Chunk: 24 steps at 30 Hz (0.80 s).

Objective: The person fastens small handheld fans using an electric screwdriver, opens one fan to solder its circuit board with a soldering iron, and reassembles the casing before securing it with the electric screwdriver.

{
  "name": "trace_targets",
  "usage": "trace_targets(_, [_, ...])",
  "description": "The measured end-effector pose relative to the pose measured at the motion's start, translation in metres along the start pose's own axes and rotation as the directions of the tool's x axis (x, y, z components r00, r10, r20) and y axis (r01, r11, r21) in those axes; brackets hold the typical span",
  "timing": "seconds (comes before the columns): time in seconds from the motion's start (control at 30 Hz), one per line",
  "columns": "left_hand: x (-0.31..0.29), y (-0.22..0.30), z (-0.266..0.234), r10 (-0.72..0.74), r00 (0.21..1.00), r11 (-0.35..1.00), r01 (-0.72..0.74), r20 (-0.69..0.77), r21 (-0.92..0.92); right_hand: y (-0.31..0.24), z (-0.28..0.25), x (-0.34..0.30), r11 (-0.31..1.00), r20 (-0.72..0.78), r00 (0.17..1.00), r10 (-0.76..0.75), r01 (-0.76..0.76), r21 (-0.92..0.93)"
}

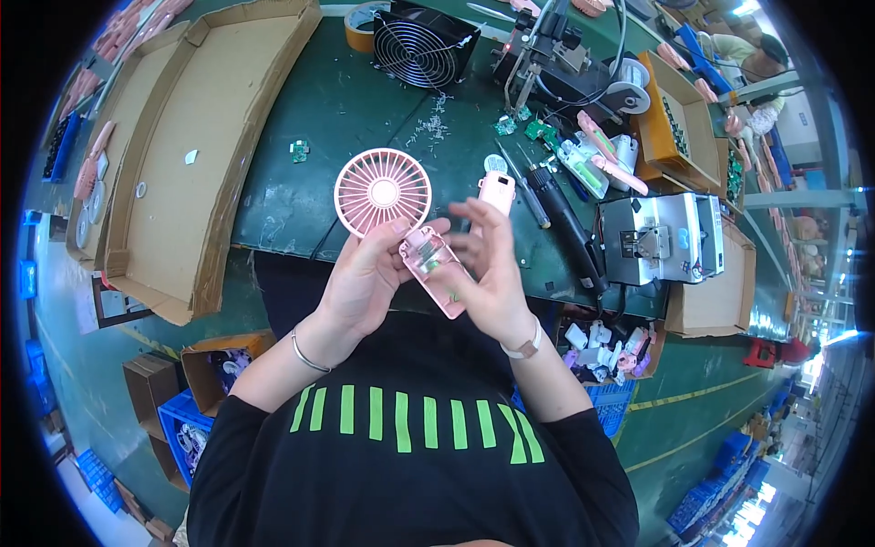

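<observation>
My left hand (363,281) grips a small pink handheld fan (383,192) near the neck, below its round grille. The fan's handle (434,273) is opened up, and a green circuit board shows inside the shell. Over that shell hovers my right hand (492,278), slightly blurred, its fingers spread and its thumb across the opening; whether the thumb touches is not plain. Just beyond my right fingers lies a pink handle piece (498,190) with a small dark window, partly hidden by the hand.
An electric screwdriver (567,228) and a soldering iron (527,187) lie to the right, near a white metal fixture (652,239). A black cooling fan (421,50) and orange tape roll (365,25) stand at the back. Cardboard trays (187,155) fill the left; a small circuit board (299,150) lies nearby.
</observation>
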<state>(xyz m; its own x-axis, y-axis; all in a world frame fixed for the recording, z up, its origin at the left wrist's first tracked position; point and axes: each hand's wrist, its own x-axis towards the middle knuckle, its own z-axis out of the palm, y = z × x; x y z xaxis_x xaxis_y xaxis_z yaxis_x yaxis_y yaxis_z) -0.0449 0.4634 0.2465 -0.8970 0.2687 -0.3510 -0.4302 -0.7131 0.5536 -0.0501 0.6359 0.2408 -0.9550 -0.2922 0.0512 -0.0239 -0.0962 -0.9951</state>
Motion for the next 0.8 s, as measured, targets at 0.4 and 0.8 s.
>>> trace_targets(0.4, [0.005,0.007,0.002,0.128,0.988,0.989,-0.134,-0.09,-0.062,0.011,-0.008,0.012,0.668,0.119,0.944,-0.307,0.303,-0.68])
trace_targets(0.8, [0.007,0.01,-0.017,0.458,0.872,0.835,-0.356,-0.173,0.419,0.0,-0.012,0.017,0.948,0.006,0.99,-0.14,0.135,-0.289])
